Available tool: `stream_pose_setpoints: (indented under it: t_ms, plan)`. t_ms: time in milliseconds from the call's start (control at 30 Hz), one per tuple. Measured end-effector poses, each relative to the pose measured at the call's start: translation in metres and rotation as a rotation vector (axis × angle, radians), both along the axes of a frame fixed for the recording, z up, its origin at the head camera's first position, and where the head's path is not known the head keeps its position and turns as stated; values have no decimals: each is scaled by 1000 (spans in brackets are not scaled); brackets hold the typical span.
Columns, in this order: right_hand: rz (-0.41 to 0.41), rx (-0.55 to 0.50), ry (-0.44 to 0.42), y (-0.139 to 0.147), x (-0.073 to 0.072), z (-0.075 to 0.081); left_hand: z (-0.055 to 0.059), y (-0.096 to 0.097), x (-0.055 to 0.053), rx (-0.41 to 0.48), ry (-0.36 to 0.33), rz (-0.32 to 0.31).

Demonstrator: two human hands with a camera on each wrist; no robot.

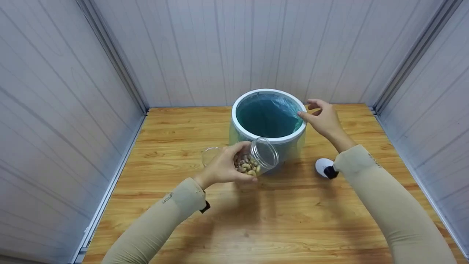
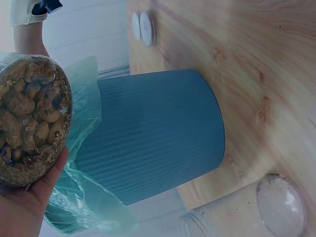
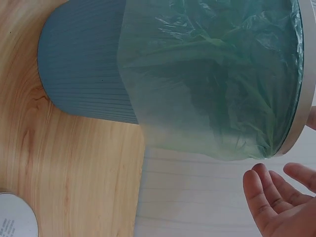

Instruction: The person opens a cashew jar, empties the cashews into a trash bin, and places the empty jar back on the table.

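My left hand (image 1: 229, 165) grips a clear plastic jar (image 1: 265, 154) by its side. The jar is tilted, its open mouth facing right, close in front of the bin rim. Cashews (image 1: 248, 167) lie inside; through the jar's base, nuts and crumbs (image 2: 32, 113) show. A blue ribbed trash bin (image 2: 153, 128) stands upright, lined with a green plastic bag (image 3: 207, 74) folded over its outside under a white rim ring (image 1: 239, 128). My right hand (image 1: 324, 119) is at the ring's right side, thumb tip at the rim, the other fingers loosely bent and holding nothing.
A second clear jar (image 2: 281, 205) stands on the wooden table (image 1: 176, 128), partly behind my left hand in the head view. Two white lids (image 2: 147, 28) lie right of the bin, below my right wrist. Pale panelled walls (image 1: 234, 51) enclose the table's back and sides.
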State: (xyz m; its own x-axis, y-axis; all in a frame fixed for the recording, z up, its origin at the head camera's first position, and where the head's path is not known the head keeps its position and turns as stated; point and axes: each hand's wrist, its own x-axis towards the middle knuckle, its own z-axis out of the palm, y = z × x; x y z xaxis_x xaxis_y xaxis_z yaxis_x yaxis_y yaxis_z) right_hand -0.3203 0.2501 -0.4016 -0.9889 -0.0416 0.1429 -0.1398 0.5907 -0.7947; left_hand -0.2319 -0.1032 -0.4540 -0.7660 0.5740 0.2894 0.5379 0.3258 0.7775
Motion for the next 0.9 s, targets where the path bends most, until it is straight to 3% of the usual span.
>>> stream_pose_setpoints:
  t_ms: [667,900]
  plan:
    - [-19,-27,6,-16,-12,0,9,-3,0,5,-3,-6]
    - [-34,-41,-2,-22,-18,-4,12,-4,0,-21,6,28]
